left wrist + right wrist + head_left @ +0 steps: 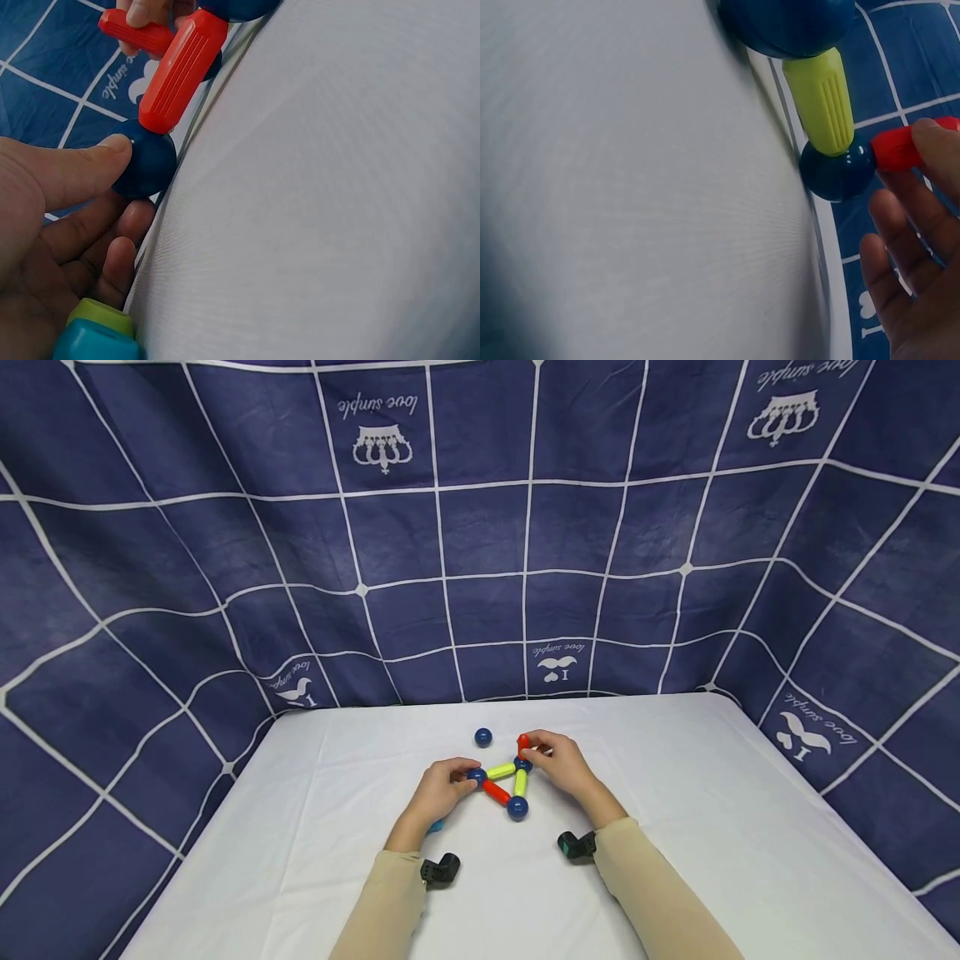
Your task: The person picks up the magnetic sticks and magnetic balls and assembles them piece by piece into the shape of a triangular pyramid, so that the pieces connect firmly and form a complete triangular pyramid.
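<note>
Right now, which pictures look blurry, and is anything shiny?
Right wrist view: white glints on the ball joined to the red stick, while the white cloth goes soft and dark at lower left; left wrist view: cloth blurry and dark at lower right; head view: clearer, lines on the curtain look bent.

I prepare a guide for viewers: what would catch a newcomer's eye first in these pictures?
A triangle of two yellow-green rods and one ridged red rod, joined by glossy dark-blue balls, stands out against the white cloth. At its farthest ball, the right hand pinches an upright red rod. Behind, navy-blue fabric carries a white grid.
</note>
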Demonstrator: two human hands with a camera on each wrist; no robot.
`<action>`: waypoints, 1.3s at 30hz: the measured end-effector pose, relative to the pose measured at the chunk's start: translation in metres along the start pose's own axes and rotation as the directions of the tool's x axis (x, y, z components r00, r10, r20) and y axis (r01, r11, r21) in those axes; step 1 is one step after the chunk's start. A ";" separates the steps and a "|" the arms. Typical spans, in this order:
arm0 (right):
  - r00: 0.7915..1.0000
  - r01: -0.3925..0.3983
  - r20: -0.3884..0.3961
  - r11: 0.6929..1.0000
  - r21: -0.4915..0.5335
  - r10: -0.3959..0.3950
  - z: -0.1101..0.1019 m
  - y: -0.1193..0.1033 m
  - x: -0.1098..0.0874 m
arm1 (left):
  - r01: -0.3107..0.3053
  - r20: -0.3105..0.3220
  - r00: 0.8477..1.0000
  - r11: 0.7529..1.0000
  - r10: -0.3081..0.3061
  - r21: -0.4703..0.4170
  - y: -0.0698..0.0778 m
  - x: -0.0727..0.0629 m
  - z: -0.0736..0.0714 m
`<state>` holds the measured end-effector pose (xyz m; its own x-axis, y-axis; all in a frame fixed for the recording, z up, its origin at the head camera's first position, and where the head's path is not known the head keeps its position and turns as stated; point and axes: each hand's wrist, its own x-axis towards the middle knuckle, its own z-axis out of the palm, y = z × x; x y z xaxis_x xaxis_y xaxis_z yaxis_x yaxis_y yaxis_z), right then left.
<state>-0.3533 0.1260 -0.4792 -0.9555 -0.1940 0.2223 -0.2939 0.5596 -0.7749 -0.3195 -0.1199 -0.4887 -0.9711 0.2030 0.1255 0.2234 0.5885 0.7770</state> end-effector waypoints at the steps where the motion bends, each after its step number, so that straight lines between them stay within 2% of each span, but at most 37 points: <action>1: 1.000 0.005 -0.002 1.000 0.002 -0.005 0.000 0.000 -0.001 | 0.002 -0.002 1.000 1.000 -0.002 -0.001 0.000 0.000 0.000; 7: 0.999 0.030 -0.027 1.000 -0.002 -0.030 -0.003 0.001 -0.007 | 0.040 -0.032 0.999 0.999 -0.041 -0.031 0.004 -0.001 0.001; 13: 0.997 0.054 -0.052 0.998 -0.014 -0.055 -0.007 0.004 -0.015 | 0.070 -0.105 0.991 0.988 -0.085 -0.136 0.005 0.001 0.000; 17: 0.995 0.069 -0.068 0.997 -0.022 -0.070 -0.011 0.005 -0.021 | 0.074 -0.167 0.979 0.963 -0.120 -0.258 0.004 0.003 -0.001; 20: 0.995 0.067 -0.071 0.998 -0.022 -0.068 -0.012 0.006 -0.026 | 0.048 -0.205 0.971 0.937 -0.125 -0.345 0.003 0.004 -0.003; 24: 0.996 0.049 -0.077 0.999 -0.012 -0.050 -0.013 0.006 -0.032 | 0.027 -0.219 0.968 0.920 -0.122 -0.391 0.004 0.004 -0.007; 28: 0.996 0.040 -0.081 0.999 -0.009 -0.040 -0.013 0.006 -0.037 | 0.011 -0.218 0.972 0.950 -0.083 -0.311 0.007 0.000 -0.016; 31: 0.996 0.040 -0.078 0.999 -0.011 -0.041 -0.014 0.006 -0.040 | 0.010 -0.199 0.979 0.984 -0.046 -0.176 0.009 -0.007 -0.026; 33: 0.996 0.049 -0.080 0.999 -0.017 -0.051 -0.014 0.006 -0.042 | 0.029 -0.166 0.985 0.996 -0.042 -0.081 0.009 -0.012 -0.033; 36: 0.994 0.061 -0.093 0.998 -0.023 -0.063 -0.016 0.007 -0.044 | 0.059 -0.095 0.994 0.998 -0.055 0.038 0.008 -0.020 -0.043; 39: 0.991 0.083 -0.103 0.996 -0.038 -0.086 -0.017 0.009 -0.045 | 0.082 -0.029 0.996 0.990 -0.079 0.117 0.005 -0.027 -0.054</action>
<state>-0.3134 0.1537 -0.4861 -0.9242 -0.1571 0.3481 -0.3725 0.5716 -0.7311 -0.2963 -0.1646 -0.4553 -0.9878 0.1331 0.0809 0.1510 0.6904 0.7075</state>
